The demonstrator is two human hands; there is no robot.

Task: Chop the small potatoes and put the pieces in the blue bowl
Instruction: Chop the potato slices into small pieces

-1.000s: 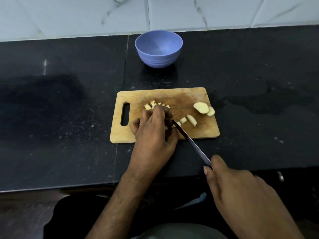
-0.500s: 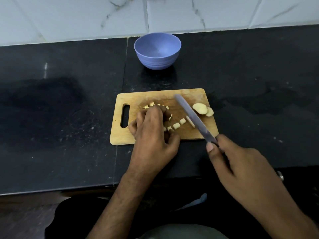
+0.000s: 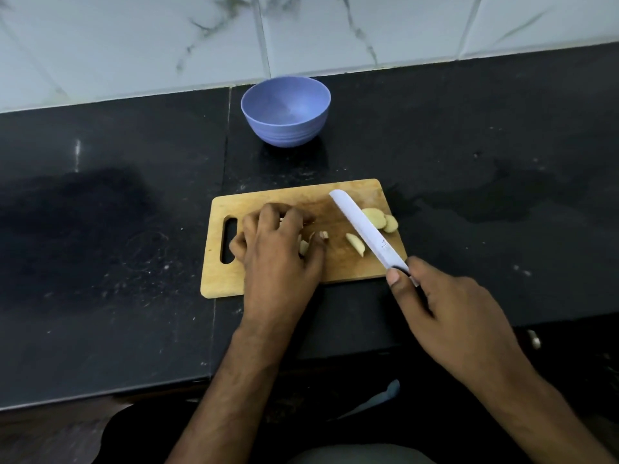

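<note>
Item: potato wedge [image 3: 355, 243], lying loose on the cutting board [image 3: 351, 267], right of centre. Long axis runs from upper left to lower right, roughly in line with the knife [image 3: 366, 229] beside it.

Relation to grip: the wedge sits just left of the blade and right of the left hand [image 3: 279, 259]. The right hand [image 3: 445, 313] is curled round the knife handle at the board's near right corner, the blade slanting across the board toward the far edge. The left hand is cupped with bent fingers over a heap of small potato pieces [image 3: 310, 242] on the board's left half; whether it pinches any cannot be told. The blade is the nearer tool to the wedge; in judgement, the next cut calls for shifting it slightly left.

Further stock: two thicker potato slices [image 3: 382, 219] at the board's right edge, partly behind the blade.

Destination: blue bowl [image 3: 285, 112], beyond the board, well apart, no pieces seen inside.

Surface: dark stone bench [image 3: 117, 229], speckled, with damp patches.

Room: pale marbled wall tiles [image 3: 134, 45] behind.
</note>
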